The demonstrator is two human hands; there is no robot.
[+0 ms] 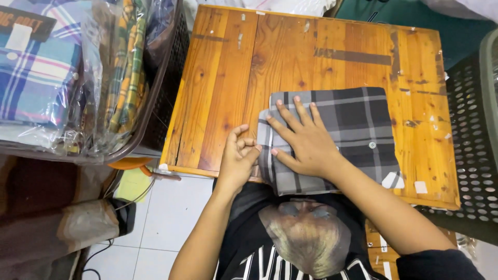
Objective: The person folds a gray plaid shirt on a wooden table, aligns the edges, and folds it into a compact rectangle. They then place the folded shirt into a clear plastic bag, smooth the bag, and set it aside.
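Worn orange-brown planks make up the wooden table [228,67] that fills the middle of the frame, its varnish chipped and marked with strips of old tape. On its lower right part lies a folded grey plaid shirt [353,124], with a small white button showing near its right side and its near edge reaching the table's front rim. The right hand [303,140] rests flat on the shirt's left portion with fingers spread, apparently pressing the fold down so the cloth keeps its shape. The left hand [239,155] sits just beside it at the shirt's left edge, fingers curled in a loose pinch at the fabric's border (whether it actually grips cloth cannot be told). At the upper left of the frame a dark plastic basket [166,88] holds plaid shirts sealed in clear bags [46,72], stacked upright within reach. Another perforated basket [474,145] stands at the right edge, and white floor tiles [166,212] show at lower left.
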